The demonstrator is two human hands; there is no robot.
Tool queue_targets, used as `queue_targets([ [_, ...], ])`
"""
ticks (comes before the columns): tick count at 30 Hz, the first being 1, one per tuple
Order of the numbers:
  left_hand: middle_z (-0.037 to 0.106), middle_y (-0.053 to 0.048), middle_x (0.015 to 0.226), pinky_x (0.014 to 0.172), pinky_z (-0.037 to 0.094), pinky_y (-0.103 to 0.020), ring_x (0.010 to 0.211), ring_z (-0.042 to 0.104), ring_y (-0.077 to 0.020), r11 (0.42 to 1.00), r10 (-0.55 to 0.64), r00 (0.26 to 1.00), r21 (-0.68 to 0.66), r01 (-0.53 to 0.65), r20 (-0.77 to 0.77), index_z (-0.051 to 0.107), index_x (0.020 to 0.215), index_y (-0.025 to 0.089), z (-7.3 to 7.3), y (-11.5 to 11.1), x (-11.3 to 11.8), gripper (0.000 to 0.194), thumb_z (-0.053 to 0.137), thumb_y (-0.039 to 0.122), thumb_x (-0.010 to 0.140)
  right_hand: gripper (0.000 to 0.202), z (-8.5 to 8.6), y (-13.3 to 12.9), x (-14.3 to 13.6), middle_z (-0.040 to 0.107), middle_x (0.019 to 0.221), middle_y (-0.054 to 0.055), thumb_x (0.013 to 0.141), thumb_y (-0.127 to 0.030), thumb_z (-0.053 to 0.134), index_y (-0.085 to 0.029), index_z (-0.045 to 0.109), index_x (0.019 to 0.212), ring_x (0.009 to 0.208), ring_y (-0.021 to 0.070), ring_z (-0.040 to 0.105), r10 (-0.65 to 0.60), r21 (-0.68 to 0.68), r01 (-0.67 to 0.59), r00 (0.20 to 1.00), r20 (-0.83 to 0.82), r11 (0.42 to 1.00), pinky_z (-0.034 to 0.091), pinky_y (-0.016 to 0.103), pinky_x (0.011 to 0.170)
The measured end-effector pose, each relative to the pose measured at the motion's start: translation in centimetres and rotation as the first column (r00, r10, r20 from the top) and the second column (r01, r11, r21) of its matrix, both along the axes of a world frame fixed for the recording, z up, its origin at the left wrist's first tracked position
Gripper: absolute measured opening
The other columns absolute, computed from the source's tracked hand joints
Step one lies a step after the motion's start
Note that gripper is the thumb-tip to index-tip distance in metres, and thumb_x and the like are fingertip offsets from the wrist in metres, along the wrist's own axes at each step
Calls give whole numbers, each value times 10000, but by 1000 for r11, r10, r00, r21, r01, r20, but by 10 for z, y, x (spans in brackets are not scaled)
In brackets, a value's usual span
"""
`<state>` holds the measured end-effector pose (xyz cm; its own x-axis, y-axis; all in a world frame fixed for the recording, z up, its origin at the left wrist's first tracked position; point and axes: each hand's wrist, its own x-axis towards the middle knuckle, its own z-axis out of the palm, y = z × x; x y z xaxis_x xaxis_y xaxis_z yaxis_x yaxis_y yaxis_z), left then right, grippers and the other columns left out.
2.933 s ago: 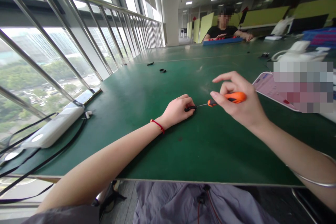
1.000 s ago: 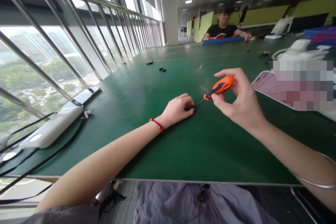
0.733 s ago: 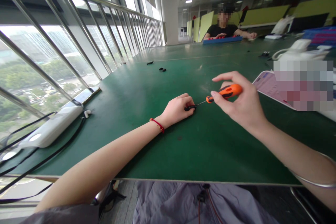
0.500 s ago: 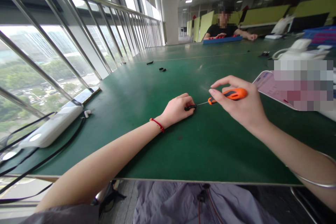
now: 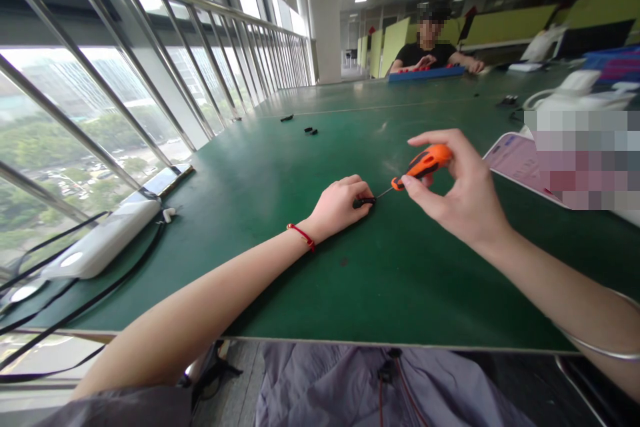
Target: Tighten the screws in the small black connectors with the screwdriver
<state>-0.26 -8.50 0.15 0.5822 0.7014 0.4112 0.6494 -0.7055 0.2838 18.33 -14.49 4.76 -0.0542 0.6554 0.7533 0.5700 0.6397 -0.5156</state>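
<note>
On the green table, my left hand is closed around a small black part, pinning it against the surface. My fingers cover much of that part, so its exact kind is hidden. My right hand holds an orange and black screwdriver between thumb and fingers, its handle tilted up to the right. The thin metal shaft points down-left, and its tip meets the right end of the black part. A red bracelet circles my left wrist.
Small black pieces lie farther back. A white power strip with black cables sits at the left by the metal railing. A pink-screened tablet lies at the right. Across the table sits a person behind a blue tray.
The screwdriver's handle has swung upward and slightly left, so it stands steeper. My right-hand fingers have shifted with it. My left hand keeps its hold on the black part.
</note>
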Motion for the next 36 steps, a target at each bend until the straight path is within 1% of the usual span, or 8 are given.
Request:
queue_targets([
  [2,593,-16,896,698,465,-244,810,587,-146,1000,2,1000,-3,-2,1,622,847,184,0,0,0,109,548,200,769,326,0,0,0,571,726,-11,704,-269,658,-229,554,1010,572,142,517,35,-47,-36,999,-25,998,420,293,587],
  [6,593,-14,893,691,463,-240,795,587,-142,1000,2,1000,-3,-2,-1,621,845,182,-1,-1,0,107,545,205,773,110,-1,1,0,514,564,-33,741,-276,628,-210,593,822,480,126,468,25,-98,-25,1000,4,995,389,291,535],
  [10,592,-12,895,684,461,-238,791,588,-140,1000,2,1000,-4,-2,6,619,849,183,-1,0,0,108,547,207,771,442,-2,2,0,574,747,-11,688,-207,663,-233,518,1104,578,147,521,39,-14,-40,998,-39,999,446,309,629],
  [15,592,-12,888,691,466,-241,784,586,-140,1000,3,1000,-9,-3,6,618,844,181,-1,-1,0,107,544,209,772,99,0,0,1,555,573,-26,758,-302,620,-220,610,811,486,124,485,-7,-141,13,999,41,990,384,275,520],
  [21,605,-15,870,697,471,-254,805,584,-154,999,38,999,-7,-38,1,629,845,187,-2,0,0,116,549,230,773,72,1,1,1,635,645,-2,750,-224,585,-219,623,689,577,148,555,33,-167,-19,996,80,986,396,270,545],
  [25,623,-18,855,729,474,-278,838,581,-173,997,73,997,-6,-73,-3,642,867,197,-2,0,0,140,560,267,778,125,-3,6,4,655,668,12,780,-259,566,-230,615,668,622,174,581,8,-91,0,996,87,996,415,295,594],
  [31,623,-22,833,706,474,-282,802,582,-168,994,101,993,-37,-99,58,634,846,186,-2,0,-2,176,541,330,807,99,-20,31,11,653,862,38,775,-233,569,-226,640,844,781,193,615,55,-126,-32,982,182,992,455,312,714],
  [36,610,-20,818,678,470,-263,772,578,-153,994,97,992,-57,-92,84,633,801,182,-3,1,-2,148,554,307,797,121,-44,54,13,598,819,37,756,-227,585,-209,657,851,717,170,595,110,-256,-34,951,288,966,464,311,715],
])
